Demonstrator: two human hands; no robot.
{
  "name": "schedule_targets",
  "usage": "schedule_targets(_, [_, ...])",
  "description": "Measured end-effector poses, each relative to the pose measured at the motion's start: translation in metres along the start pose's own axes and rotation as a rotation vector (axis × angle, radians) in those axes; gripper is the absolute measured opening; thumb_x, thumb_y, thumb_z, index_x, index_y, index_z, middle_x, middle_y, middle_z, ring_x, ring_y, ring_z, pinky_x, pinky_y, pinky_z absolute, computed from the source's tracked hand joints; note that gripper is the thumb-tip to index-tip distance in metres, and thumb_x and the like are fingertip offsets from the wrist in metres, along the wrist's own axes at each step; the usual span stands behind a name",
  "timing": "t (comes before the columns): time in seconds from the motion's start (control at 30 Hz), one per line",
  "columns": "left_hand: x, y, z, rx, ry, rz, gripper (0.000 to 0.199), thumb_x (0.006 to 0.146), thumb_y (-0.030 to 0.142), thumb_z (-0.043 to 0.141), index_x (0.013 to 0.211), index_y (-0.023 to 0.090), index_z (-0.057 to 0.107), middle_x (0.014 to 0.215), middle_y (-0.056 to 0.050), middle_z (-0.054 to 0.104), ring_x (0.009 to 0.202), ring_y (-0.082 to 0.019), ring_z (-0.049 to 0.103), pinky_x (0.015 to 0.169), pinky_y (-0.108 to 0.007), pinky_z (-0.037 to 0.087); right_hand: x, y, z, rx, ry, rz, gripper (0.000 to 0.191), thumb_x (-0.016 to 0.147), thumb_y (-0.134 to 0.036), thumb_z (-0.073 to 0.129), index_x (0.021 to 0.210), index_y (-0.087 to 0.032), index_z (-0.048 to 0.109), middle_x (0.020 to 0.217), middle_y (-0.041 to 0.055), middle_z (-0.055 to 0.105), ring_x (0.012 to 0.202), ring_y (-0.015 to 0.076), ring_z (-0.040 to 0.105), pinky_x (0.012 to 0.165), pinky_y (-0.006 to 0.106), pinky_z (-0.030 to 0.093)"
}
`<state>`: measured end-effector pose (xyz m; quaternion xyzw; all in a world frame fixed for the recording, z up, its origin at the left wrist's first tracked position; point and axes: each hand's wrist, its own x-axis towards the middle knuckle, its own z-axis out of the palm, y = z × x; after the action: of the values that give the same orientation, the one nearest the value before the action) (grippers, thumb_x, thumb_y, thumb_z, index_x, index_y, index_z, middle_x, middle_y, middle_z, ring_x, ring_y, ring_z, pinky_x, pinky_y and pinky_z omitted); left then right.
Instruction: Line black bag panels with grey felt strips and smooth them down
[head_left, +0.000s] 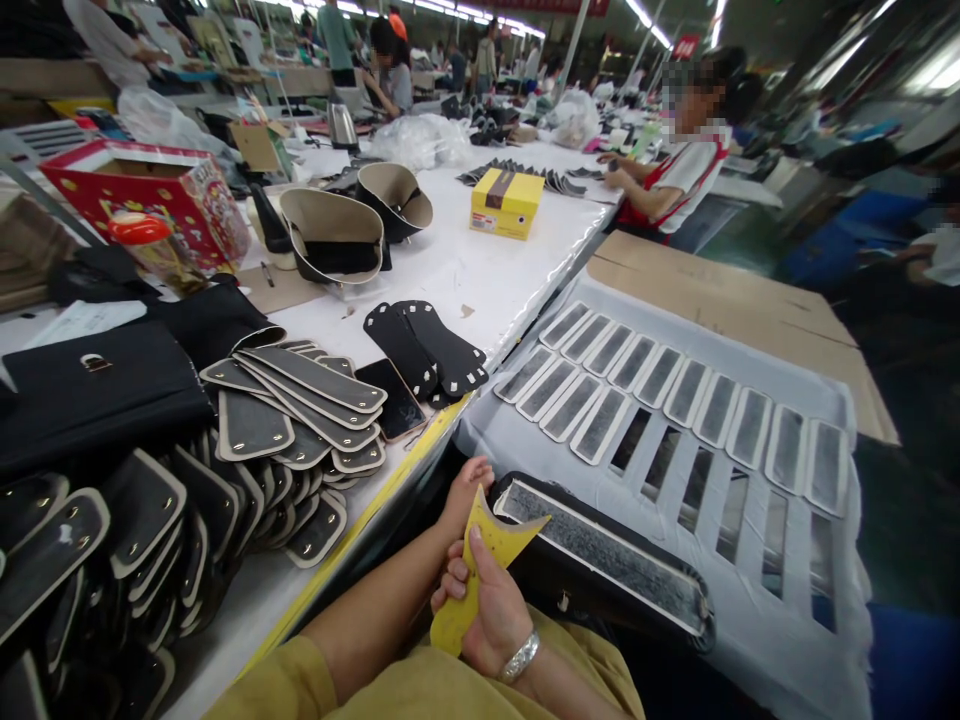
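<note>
My right hand (496, 605) is closed around a yellow curved sheet piece (486, 575), its thumb pressed on the front face and its fingertips showing at the left edge. A concave cut shapes the sheet's upper end. Behind it, my left hand (466, 490) rests beside the near-left end of a black bag (600, 580); its fingers are loosely bent and apart, and the sheet hides part of the hand. The bag lies on its side by my lap. A long grey strip (600, 550) with a pale border runs along its upward-facing side.
On the right, a grey-covered board (787, 390) carries rows of pale-edged strips and several slots. To the left, stacked black flaps (300, 400) with pale edges lie beside a phone (391, 398). Beyond are a yellow box (506, 205), open bag bodies (334, 235) and a co-worker (682, 170).
</note>
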<state>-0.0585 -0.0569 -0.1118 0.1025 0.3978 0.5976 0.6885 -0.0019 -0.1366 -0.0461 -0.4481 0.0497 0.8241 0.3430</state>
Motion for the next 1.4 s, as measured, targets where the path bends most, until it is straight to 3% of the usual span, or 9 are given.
schedule_targets(0.07, [0.009,0.006,0.006,-0.081,-0.059,-0.014,0.029,0.087,0.036,0.049,0.108,0.018,0.058,0.104,-0.007,0.063,0.100,-0.020,0.058,0.090,-0.035,0.042,0.000,0.000,0.000,0.002,0.001,0.015,0.038,0.069,-0.049,0.068,0.069,-0.016,0.051,0.045,-0.0104,0.035,0.038,0.0030,0.029,0.046,0.021,0.035])
schedule_targets(0.2, [0.004,0.006,0.015,-0.305,-0.233,-0.141,0.058,0.085,0.060,0.036,0.101,0.012,0.063,0.095,-0.012,0.067,0.095,-0.023,0.061,0.087,-0.033,0.043,0.000,0.002,-0.003,0.007,-0.006,0.021,0.040,0.068,-0.051,0.068,0.068,-0.016,0.050,0.045,-0.0104,0.036,0.038,0.0028,0.029,0.046,0.021,0.034])
schedule_targets(0.43, [-0.014,-0.004,0.008,-0.373,-0.313,-0.163,0.075,0.082,0.070,0.023,0.104,0.011,0.064,0.102,-0.013,0.066,0.095,-0.023,0.060,0.087,-0.034,0.042,-0.003,0.009,-0.011,-0.054,-0.033,0.048,0.049,0.053,-0.057,0.075,0.065,-0.016,0.050,0.043,-0.0107,0.036,0.037,0.0032,0.030,0.045,0.022,0.034])
schedule_targets(0.57, [-0.021,-0.007,0.006,-0.341,-0.334,-0.146,0.078,0.081,0.071,0.023,0.103,0.010,0.065,0.107,-0.013,0.064,0.097,-0.024,0.059,0.089,-0.035,0.041,-0.005,0.010,-0.014,-0.076,-0.035,0.046,0.053,0.044,-0.057,0.079,0.064,-0.016,0.051,0.042,-0.0106,0.037,0.037,0.0035,0.030,0.044,0.022,0.034])
schedule_targets(0.73, [-0.030,-0.006,0.004,-0.135,-0.317,-0.103,0.075,0.081,0.070,0.026,0.106,0.011,0.065,0.124,-0.011,0.056,0.108,-0.027,0.053,0.096,-0.035,0.037,-0.007,0.011,-0.015,-0.066,-0.030,0.027,0.051,0.047,-0.057,0.078,0.064,-0.016,0.051,0.042,-0.0105,0.037,0.038,0.0037,0.029,0.046,0.023,0.036])
schedule_targets(0.97, [-0.031,-0.003,0.006,0.017,-0.305,-0.095,0.070,0.083,0.067,0.026,0.105,0.013,0.066,0.109,-0.010,0.064,0.105,-0.025,0.055,0.095,-0.033,0.037,-0.003,0.015,-0.021,-0.047,-0.057,0.016,0.047,0.056,-0.056,0.074,0.065,-0.016,0.052,0.043,-0.0103,0.036,0.039,0.0036,0.029,0.046,0.022,0.034])
schedule_targets(1.13, [-0.030,-0.003,0.008,0.083,-0.273,0.007,0.064,0.084,0.064,0.033,0.091,0.012,0.070,0.114,-0.009,0.061,0.113,-0.025,0.048,0.100,-0.030,0.032,-0.006,0.010,-0.021,-0.069,-0.047,0.032,0.045,0.060,-0.056,0.072,0.065,-0.016,0.052,0.043,-0.0104,0.035,0.038,0.0034,0.028,0.045,0.021,0.034])
schedule_targets(1.4, [-0.035,-0.008,0.007,0.088,-0.277,0.020,0.063,0.084,0.063,0.033,0.095,0.013,0.070,0.116,-0.009,0.060,0.117,-0.028,0.045,0.102,-0.035,0.030,-0.015,-0.002,-0.025,-0.227,-0.053,0.079,0.047,0.060,-0.058,0.071,0.063,-0.015,0.051,0.043,-0.0103,0.034,0.038,0.0038,0.026,0.044,0.025,0.039])
